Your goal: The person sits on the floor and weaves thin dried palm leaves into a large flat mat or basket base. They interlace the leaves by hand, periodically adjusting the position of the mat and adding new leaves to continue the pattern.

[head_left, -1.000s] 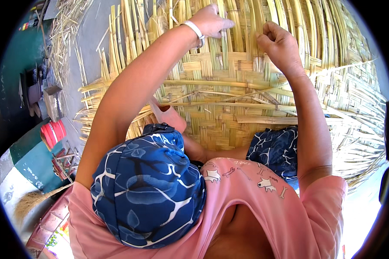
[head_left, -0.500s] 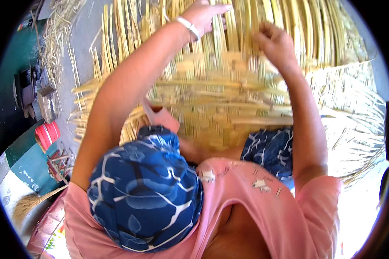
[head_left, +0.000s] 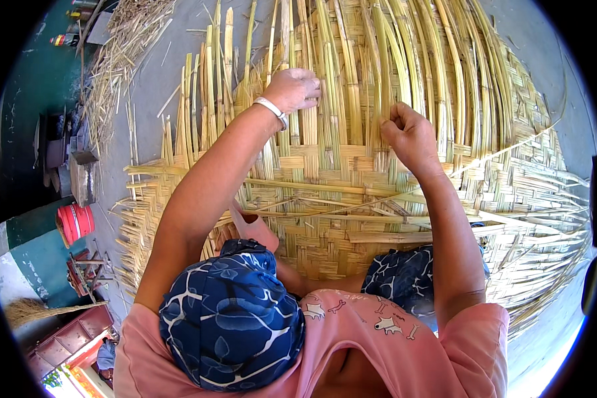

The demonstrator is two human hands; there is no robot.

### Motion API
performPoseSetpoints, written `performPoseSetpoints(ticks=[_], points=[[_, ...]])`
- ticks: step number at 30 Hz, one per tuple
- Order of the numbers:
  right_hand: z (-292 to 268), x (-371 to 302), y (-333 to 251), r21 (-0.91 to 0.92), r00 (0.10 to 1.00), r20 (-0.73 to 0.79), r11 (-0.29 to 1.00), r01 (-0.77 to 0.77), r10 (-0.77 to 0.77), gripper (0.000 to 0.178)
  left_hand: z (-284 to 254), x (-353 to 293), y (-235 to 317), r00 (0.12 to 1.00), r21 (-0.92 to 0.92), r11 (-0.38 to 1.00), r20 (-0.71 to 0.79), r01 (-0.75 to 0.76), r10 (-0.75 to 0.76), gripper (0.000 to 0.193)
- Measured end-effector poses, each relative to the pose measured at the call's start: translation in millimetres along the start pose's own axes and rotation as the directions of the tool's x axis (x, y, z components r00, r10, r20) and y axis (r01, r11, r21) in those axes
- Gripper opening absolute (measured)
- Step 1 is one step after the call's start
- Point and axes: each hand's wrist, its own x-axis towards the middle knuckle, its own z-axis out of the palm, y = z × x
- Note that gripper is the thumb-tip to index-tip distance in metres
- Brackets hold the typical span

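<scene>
A half-woven mat (head_left: pixel 312 249) of split reed strips lies under me, its loose upright strips (head_left: pixel 438 73) fanning away at the far side. My left hand (head_left: pixel 294 91), with a pale bracelet (head_left: pixel 272 111) on the wrist, has its fingers bent round some of these upright strips near the middle. To its right my right hand (head_left: pixel 411 136) is closed in a pinch at an upright strip (head_left: pixel 383 79); its fingertips are partly hidden. Both hands are just beyond the woven edge. Several loose crosswise strips (head_left: pixel 318 186) lie between the hands and my knees.
My blue patterned knees (head_left: pixel 232 312) rest on the near side of the mat. Loose straw (head_left: pixel 123 63) is heaped on the grey floor (head_left: pixel 154 86) at left. A red container (head_left: pixel 76 222), a small wooden frame (head_left: pixel 89 272) and a straw broom (head_left: pixel 33 310) stand along the left side.
The view has shifted, so the hands and mat sit lower in the picture. My left hand's outstretched finger has bent in among the strips. My right hand stays closed.
</scene>
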Motion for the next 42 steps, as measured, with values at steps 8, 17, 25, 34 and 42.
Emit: performPoseSetpoints(ticks=[8, 17, 25, 34, 42], points=[[-0.5, 0.2, 2.7, -0.047, 0.999, -0.016, 0.998, 0.032, -0.033, 0.016, 6.6, -3.9, 2.3, 0.998, 0.223, 0.973, 0.045, -0.058, 0.049, 0.045], [0.6, 1.3, 3.7, -0.039, 0.999, -0.011, 0.999, 0.033, -0.034, 0.018, 11.5, 7.0, 3.8, 0.996, 0.436, 0.900, 0.078, 0.005, -0.044, 0.056], [0.3, 4.3, 6.4, -0.062, 1.000, 0.018, 0.998, 0.021, -0.020, 0.018, 28.7, 1.6, -17.8, 0.978, 0.390, 0.899, 0.026, -0.202, 0.208, 0.065], [4.6, 6.8, 10.5, -0.008, 1.000, 0.003, 1.000, -0.019, 0.019, 0.019, 40.6, 14.7, -16.3, 0.962, 0.069, 0.993, 0.248, 0.098, -0.113, 0.036], [1.9, 6.4, 6.7, -0.063, 1.000, -0.007, 0.998, -0.011, 0.011, 0.021, 62.1, 8.3, -31.2, 0.967, -0.161, 0.984, 0.225, -0.082, 0.118, 0.043]])
